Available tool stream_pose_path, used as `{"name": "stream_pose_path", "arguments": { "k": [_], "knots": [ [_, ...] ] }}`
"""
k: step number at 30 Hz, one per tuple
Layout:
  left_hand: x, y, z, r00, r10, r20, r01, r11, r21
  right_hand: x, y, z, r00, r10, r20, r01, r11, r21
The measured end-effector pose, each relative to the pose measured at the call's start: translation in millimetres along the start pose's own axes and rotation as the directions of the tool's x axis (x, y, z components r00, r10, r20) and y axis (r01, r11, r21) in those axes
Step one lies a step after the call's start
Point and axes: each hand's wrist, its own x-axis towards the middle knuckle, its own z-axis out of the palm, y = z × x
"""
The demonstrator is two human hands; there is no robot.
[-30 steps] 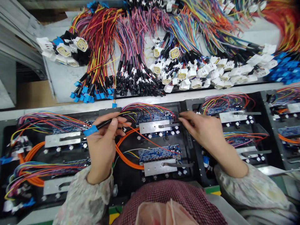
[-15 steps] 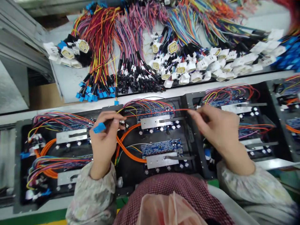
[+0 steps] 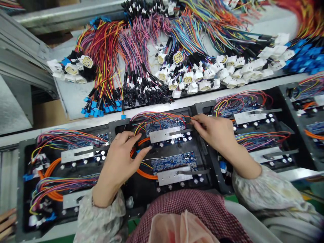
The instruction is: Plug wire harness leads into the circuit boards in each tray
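Observation:
My right hand (image 3: 217, 133) pinches the end of a thin red-orange wire (image 3: 186, 116) at the right end of the upper circuit board (image 3: 164, 125). More coloured wires (image 3: 154, 115) arch over that blue board, which has a silver metal plate (image 3: 164, 135) along its front. My left hand (image 3: 121, 162) hovers over the left side of the same black housing (image 3: 141, 194), thumb and fingers apart, with nothing seen between them. Just beyond its thumb a bit of blue connector (image 3: 138, 152) shows, mostly hidden. Below lies a second circuit board (image 3: 174, 160) with thick orange cables (image 3: 146, 173).
Along the back, a shelf (image 3: 67, 104) bears bundled wire harnesses (image 3: 106, 44) with white connectors (image 3: 188, 80) and blue connectors (image 3: 95, 108). Similar black housings with wired boards stand at left (image 3: 21, 189) and right (image 3: 288, 94). A metal frame (image 3: 22, 44) rises at far left.
My left hand has let go of the red wire and its blue connector, moving down and right with fingers spread. My right hand has shifted left, bringing the wire end to the upper board.

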Motion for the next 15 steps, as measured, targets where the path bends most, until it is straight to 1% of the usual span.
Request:
{"name": "stream_pose_path", "arguments": {
  "k": [7, 12, 15],
  "knots": [
    [-1.7, -1.3, 2.7, 0.999, -0.047, 0.025, 0.047, 0.999, -0.017, 1.1, -1.7, 0.0, 0.998, -0.057, 0.003, 0.057, 0.998, -0.026],
    [-2.5, 1.9, 0.5, 0.996, -0.064, 0.057, 0.065, 0.998, 0.001, 0.2, -0.6, 3.0, 0.999, -0.026, -0.046, 0.024, 0.999, -0.036],
    [-2.3, 3.3, -0.7, 0.995, -0.059, 0.077, 0.060, 0.998, 0.001, 0.4, -0.2, 4.4, 0.998, -0.033, -0.056, 0.029, 0.998, -0.057]
  ]
}}
